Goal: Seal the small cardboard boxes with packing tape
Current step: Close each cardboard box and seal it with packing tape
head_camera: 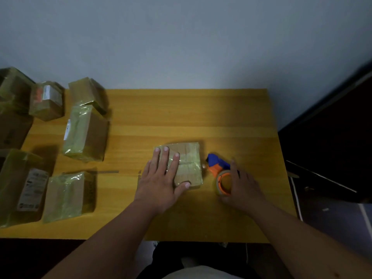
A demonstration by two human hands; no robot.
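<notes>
Left hand [161, 178] lies flat on the box [187, 166] at centre frame, right hand [241, 188] grips the dispenser [221, 174] beside it; tape could wrinkle if the box slides.

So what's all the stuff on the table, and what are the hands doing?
table: one, yellow wood, against a pale wall.
small box: one, brown cardboard with clear tape across its top, middle of the table.
tape dispenser: one, orange and blue, carrying a roll of clear tape, just right of the small box.
taped boxes: about seven in view, brown with shiny tape, grouped along the left side, some past the table's edge.
left hand: one, fingers flat, pressing down on the small box.
right hand: one, grip curled round the tape dispenser.
</notes>
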